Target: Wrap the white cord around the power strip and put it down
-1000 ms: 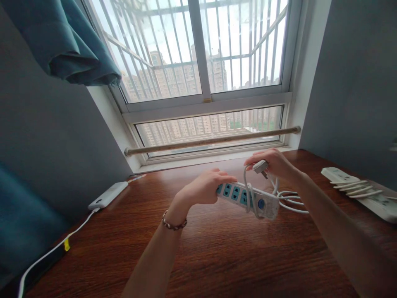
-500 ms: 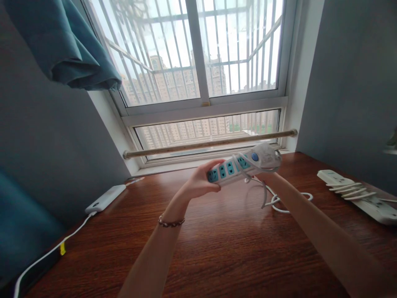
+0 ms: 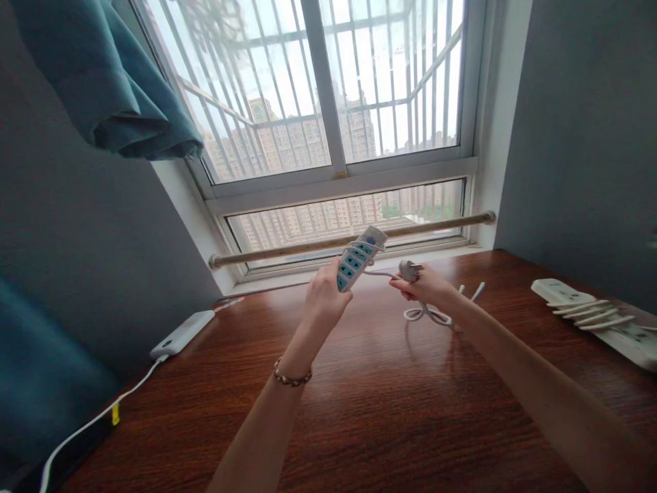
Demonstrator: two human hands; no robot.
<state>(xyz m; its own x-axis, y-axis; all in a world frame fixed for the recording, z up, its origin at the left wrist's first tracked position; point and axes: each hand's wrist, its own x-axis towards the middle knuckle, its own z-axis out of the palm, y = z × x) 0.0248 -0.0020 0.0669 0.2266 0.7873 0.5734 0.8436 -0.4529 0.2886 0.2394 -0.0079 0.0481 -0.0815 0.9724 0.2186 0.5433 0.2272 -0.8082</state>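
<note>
A: Changed over the last second?

B: Swung from lying slantwise to steeply tilted, switch end up and far: power strip (image 3: 356, 259), white, with teal sockets. Now held above the far part of the desk (image 3: 369, 397), short of the window.

A: Left hand (image 3: 327, 294)?

B: Clamped round the near end of the power strip.

A: Right hand (image 3: 430, 284)?

B: Out from beneath the power strip, now near it on the right. Closed on plug (image 3: 409, 270), prongs towards the right.

A: Meaning for the work in hand?

B: By judgement, winding only part done: turns of white cord (image 3: 425, 308) round the switch end, slack loops below the right hand.

A: Brands, labels, writing?

B: None legible on power strip or plug. At right, white extension strip (image 3: 619, 332), cord-wrapped: faint mark at far end, too small to read. At left, white box-shaped device (image 3: 183, 333): no readable lettering.
</note>
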